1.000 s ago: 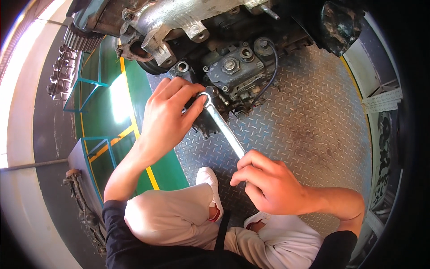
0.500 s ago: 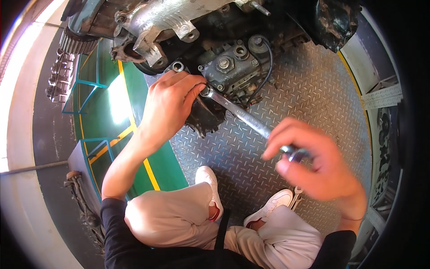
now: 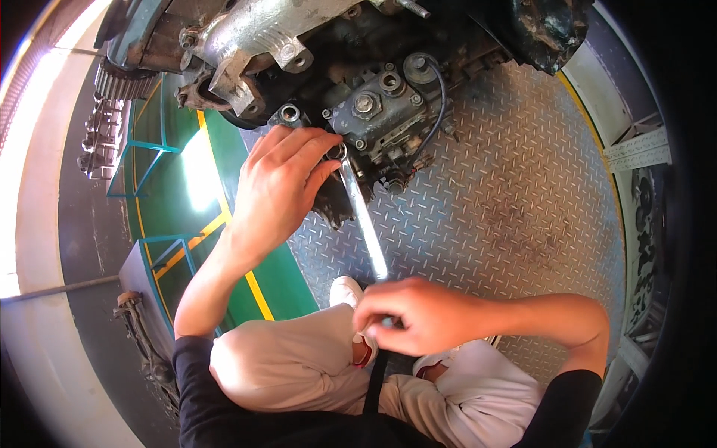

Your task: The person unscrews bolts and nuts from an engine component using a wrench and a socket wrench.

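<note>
A long shiny wrench [image 3: 363,216] has its ring end at the lower left corner of a dark metal pump-like housing [image 3: 381,112]. My left hand [image 3: 278,175] is closed at that ring end, with thumb and fingertips pinching around it; the bolt under the ring is mostly hidden. Above my knees, my right hand [image 3: 426,315] curls round the wrench's other end, slightly blurred. The wrench slants from the housing down toward my lap. A round metal boss with a hole [image 3: 290,113] sits just beyond my left fingers.
A silvery cast pipe [image 3: 261,37] belongs to the large engine [image 3: 478,37] overhead. Below lies a diamond-plate floor [image 3: 508,187], with green flooring [image 3: 276,280] and yellow lines at left. Blue-framed stands [image 3: 153,145] hold parts at left. A white perforated rack [image 3: 638,153] stands at right.
My right hand has swung the wrench handle left and toward me, so the wrench points more steeply down. My left hand stays at the ring end. The view has shifted slightly.
</note>
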Tool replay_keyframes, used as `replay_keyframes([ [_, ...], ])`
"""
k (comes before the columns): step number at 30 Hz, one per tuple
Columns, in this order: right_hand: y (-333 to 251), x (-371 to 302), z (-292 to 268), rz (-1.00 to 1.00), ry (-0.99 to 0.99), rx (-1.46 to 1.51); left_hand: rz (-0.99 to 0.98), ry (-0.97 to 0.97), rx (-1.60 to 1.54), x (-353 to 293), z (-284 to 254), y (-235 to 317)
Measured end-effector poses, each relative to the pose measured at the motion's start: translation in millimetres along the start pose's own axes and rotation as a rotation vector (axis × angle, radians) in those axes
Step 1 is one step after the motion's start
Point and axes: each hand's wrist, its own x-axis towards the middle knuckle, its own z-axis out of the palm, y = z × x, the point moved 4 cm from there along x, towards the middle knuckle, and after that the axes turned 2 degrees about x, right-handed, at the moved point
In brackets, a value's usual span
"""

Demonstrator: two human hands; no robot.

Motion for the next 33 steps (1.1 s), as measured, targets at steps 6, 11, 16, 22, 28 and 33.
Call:
replay_keyframes([
  [6, 0.0, 44.5, 36.0, -0.179, -0.002, 0.039, 0.019, 0.021, 0.015, -1.3, 1.0, -1.5],
  [11, -4.3, 64.2, 42.6, -0.233, 0.000, 0.029, -0.014, 0.038, 0.006, -0.9, 4.8, -2.0],
  [16, 3.6, 63.3, 46.5, -0.308, 0.063, 0.001, -0.024, 0.044, -0.001, -1.9, 7.0, -2.3],
  [22, 2.2, 13.5, 2.2, -0.071, -0.080, -0.121, -0.013, 0.064, -0.024, -4.1, 7.5, -3.2],
  [28, -35.7, -40.2, -92.1, 0.085, 0.250, -0.196, -0.054, 0.048, 0.013, -6.5, 7.4, -6.5],
  [33, -65.5, -50.8, -119.2, -0.065, 0.500, -0.139, -0.058, 0.051, 0.004, -7.8, 8.0, -6.0],
])
